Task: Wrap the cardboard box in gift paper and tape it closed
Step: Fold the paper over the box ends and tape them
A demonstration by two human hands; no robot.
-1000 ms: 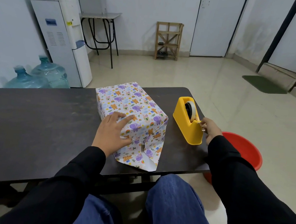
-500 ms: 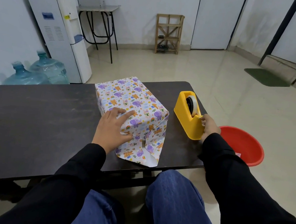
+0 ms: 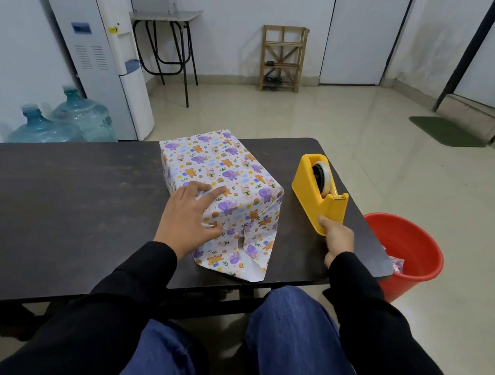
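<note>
Head view: the box (image 3: 220,169) sat mid-table (image 3: 71,199), its near flap (image 3: 242,257) untaped. The left hand (image 3: 190,215) pressed flat, fingers spread, on the fold. The right hand (image 3: 337,238) had dropped from the cutter (image 3: 340,198) to the dispenser (image 3: 309,194) base, fingers curled; whether it pinched anything could not be told. Taping probably remained pending.

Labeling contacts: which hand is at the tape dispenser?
The right hand, touching the near end of the tape dispenser; the left hand presses the box.
</note>
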